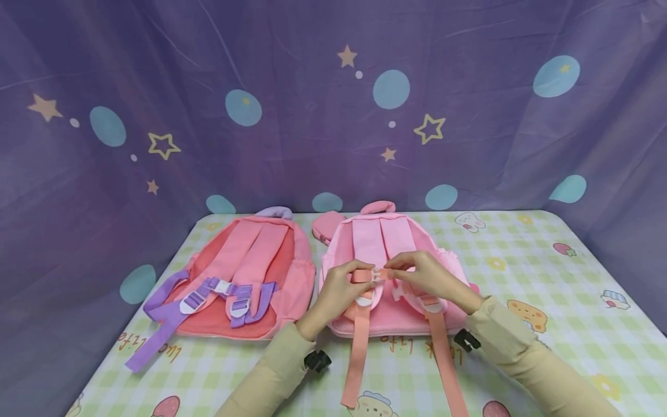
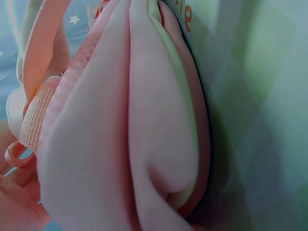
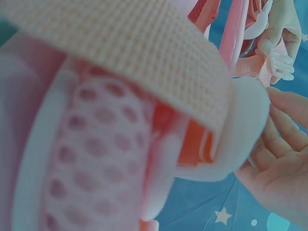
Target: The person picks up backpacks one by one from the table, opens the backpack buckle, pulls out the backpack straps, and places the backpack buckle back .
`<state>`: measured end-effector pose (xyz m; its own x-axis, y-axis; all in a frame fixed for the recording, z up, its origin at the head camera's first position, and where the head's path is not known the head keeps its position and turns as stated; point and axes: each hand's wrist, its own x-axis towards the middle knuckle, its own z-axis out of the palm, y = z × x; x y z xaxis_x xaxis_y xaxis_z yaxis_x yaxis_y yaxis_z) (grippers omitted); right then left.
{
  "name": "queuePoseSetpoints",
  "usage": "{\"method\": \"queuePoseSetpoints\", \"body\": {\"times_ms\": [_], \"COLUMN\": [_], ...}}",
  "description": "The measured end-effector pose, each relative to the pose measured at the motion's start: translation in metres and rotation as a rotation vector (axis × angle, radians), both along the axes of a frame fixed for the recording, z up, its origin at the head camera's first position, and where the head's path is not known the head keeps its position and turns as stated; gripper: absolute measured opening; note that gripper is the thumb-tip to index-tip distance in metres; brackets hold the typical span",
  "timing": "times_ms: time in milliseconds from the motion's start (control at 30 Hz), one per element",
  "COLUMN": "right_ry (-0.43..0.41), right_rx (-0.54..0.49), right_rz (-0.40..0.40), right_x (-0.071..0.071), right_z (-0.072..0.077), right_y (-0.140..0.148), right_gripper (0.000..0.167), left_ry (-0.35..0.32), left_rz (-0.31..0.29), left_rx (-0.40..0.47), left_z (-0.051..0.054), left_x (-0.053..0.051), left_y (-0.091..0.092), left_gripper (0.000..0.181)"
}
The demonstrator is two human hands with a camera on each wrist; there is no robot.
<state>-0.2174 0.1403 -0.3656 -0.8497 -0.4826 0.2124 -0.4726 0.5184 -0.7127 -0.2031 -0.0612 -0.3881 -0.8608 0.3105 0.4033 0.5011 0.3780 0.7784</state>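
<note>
A pink backpack (image 1: 372, 324) lies with its straps facing up, and both hands are over its middle. With thumb and fingers, my left hand (image 1: 333, 292) pinches an orange chest strap at a white pronged buckle (image 3: 283, 66). My right hand (image 1: 428, 277) pinches the orange strap (image 1: 385, 274) just right of that buckle. In the right wrist view, the right hand's fingertips are partly hidden behind a white strap adjuster (image 3: 248, 125). Another white buckle piece (image 1: 398, 291) hangs below the right hand, apart from the pronged one.
A coral backpack (image 1: 294, 289) with purple straps and a joined white buckle (image 1: 222, 287) lies to the left. Behind the backpacks is a small pink pouch (image 1: 328, 226). Two orange strap tails (image 1: 356, 365) trail over the checked tablecloth (image 1: 578, 324). A purple curtain (image 1: 312, 116) hangs behind.
</note>
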Motion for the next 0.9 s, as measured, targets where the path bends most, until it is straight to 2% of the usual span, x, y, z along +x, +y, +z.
{"method": "queuePoseSetpoints", "body": {"times_ms": [500,900], "right_ry": [-0.034,-0.073], "right_rx": [-0.043,-0.123], "right_rz": [-0.008,-0.018], "right_x": [-0.0004,0.0004], "right_z": [-0.0033,-0.003], "right_y": [-0.0017,-0.0052], "right_gripper": [0.017,0.016], "left_ry": [-0.037,-0.014], "left_rz": [-0.002,-0.015], "left_rx": [0.012,0.01], "left_z": [0.0001,-0.0029], "left_x": [0.0013,0.0], "left_y": [0.0011,-0.0003], "left_gripper": [0.026,0.026]}}
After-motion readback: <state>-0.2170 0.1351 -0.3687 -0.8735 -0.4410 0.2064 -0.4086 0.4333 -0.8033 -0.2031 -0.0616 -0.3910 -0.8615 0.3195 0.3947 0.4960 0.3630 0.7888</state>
